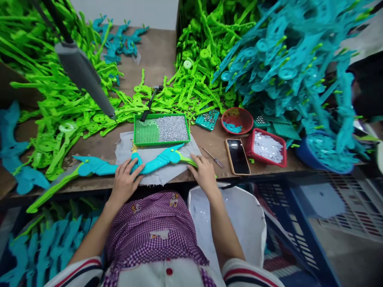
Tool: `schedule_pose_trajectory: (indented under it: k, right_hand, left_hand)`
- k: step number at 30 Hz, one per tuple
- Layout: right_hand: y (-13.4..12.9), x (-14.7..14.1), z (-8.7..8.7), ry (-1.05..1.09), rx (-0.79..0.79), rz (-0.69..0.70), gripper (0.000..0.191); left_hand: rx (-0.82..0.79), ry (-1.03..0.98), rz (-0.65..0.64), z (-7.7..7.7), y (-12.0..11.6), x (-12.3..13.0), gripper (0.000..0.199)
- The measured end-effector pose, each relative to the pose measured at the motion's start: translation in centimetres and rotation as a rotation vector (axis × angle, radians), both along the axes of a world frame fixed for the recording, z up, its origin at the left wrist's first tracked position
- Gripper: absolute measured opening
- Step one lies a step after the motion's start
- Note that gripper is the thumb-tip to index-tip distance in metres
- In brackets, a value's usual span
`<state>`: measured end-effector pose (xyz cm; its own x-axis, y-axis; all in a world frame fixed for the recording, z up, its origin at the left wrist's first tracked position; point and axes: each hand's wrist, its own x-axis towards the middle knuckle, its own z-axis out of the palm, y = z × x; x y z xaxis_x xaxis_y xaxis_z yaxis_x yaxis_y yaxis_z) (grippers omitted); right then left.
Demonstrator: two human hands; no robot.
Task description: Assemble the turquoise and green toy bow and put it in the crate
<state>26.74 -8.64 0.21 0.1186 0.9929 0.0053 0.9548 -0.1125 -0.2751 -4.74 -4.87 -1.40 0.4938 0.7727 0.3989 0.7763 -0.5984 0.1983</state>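
A long blue plastic piece with green arms at both ends lies across a grey cloth at the table's front edge. My left hand has its fingers closed on the middle of the blue piece. On the right, my right hand grips the green arm between thumb and fingers. Just behind the piece sits a green tray holding small silvery parts. A black-handled hammer rests against the tray's back edge.
Piles of green parts and blue parts fill the back. A grey hanging tool comes down at left. To the right are a screwdriver, a phone, a red bowl, a red basket and a blue bowl.
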Motion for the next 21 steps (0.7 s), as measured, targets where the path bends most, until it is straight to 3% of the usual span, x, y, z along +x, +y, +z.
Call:
schedule_pose_trajectory:
  k: [4,8,11,14,17,21]
  right_hand:
    - [0.0,-0.1,1.2,0.144,-0.007,-0.009,0.046]
    - [3.5,-2.4,3.3,0.436,0.203,-0.095,0.04]
    - [6.2,-4.9,4.3,0.684,0.342,-0.073,0.038]
    - [6.7,-6.7,4.4,0.843,0.331,0.0,0.032]
    - [5.2,-7.7,4.4,0.917,0.313,0.0,0.028]
    - [2.8,-8.5,5.0,0.879,0.345,0.119,0.025]
  left_hand:
    - [-0.001,-0.034,0.01,-0.5,-0.4,-0.2,0.035]
    - [-0.024,-0.061,0.003,-0.6,-0.9,-0.1,0.033]
    - [-0.043,-0.064,0.01,0.2,-1.6,0.1,0.035]
    - [-0.021,-0.08,0.029,1.8,-0.9,1.1,0.036]
    - [-0.033,-0.08,-0.029,3.9,3.0,3.2,0.036]
    - [-0.102,0.184,0.019,6.3,11.5,6.9,0.038]
